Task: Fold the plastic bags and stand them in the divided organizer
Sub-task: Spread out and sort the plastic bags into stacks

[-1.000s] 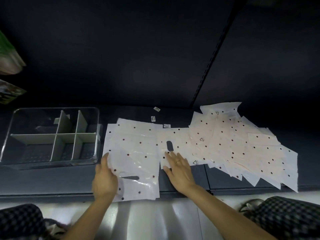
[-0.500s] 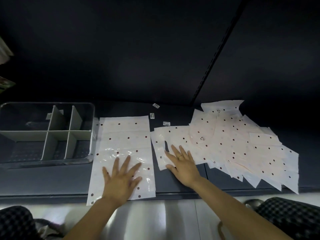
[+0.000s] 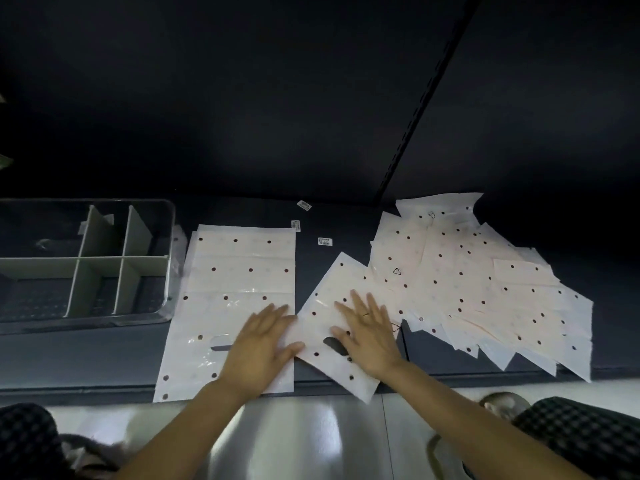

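A white plastic bag with dark dots (image 3: pixel 235 289) lies flat on the dark shelf, its handle cut-out toward me. My left hand (image 3: pixel 259 344) rests flat on that bag's near right corner, fingers straight. A second dotted bag (image 3: pixel 332 306) lies tilted beside it, its near end over the shelf edge. My right hand (image 3: pixel 367 334) presses flat on this bag beside its handle hole, fingers spread. A pile of several more dotted bags (image 3: pixel 478 282) fans out to the right. The clear divided organizer (image 3: pixel 169 258) stands at the left with nothing visible in its compartments.
Grey dividers (image 3: pixel 100 268) split the organizer into compartments. Three small barcode labels (image 3: pixel 324 241) lie on the shelf behind the bags. The shelf's front edge (image 3: pixel 86 391) runs just before my arms, with a pale floor below. A dark back wall rises behind.
My left hand slid right, from the middle of the flat bag to its near right corner. My right hand dragged the second bag out of the pile toward me, turning it askew.
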Motion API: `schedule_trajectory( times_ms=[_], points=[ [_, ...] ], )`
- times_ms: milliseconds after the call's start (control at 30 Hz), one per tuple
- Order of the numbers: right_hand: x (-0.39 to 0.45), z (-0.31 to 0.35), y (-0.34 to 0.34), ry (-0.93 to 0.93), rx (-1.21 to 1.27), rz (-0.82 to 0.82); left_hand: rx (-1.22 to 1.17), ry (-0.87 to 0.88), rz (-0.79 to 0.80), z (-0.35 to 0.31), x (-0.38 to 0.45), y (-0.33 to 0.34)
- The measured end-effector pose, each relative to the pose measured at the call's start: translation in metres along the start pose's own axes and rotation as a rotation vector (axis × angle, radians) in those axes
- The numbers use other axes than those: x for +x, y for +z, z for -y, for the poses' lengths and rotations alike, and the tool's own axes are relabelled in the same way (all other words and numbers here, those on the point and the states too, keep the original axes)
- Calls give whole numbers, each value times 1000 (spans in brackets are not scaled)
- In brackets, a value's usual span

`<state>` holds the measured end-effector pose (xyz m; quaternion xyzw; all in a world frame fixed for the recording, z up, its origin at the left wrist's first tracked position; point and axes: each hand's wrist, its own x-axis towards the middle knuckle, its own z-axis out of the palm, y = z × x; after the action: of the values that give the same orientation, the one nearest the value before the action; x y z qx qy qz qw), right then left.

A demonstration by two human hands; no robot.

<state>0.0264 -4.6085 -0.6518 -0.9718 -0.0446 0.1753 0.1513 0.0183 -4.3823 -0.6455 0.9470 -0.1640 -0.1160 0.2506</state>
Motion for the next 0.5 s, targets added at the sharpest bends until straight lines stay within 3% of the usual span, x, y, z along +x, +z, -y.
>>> schedule_trajectory(
  times_ms=[167,367,433,500],
  points=[
    [3,1,2,-271,41,85,185,-36,145,-1,2,14],
    [8,-19,5,-118,-160,33,381,111,171,-21,-3,10],
    [20,-18,1,-134,-98,70,390,150,170,-30,-2,11],
    [30,-17,-10,-143,113,106,408,162,196,-35,-1,12]
  ],
)
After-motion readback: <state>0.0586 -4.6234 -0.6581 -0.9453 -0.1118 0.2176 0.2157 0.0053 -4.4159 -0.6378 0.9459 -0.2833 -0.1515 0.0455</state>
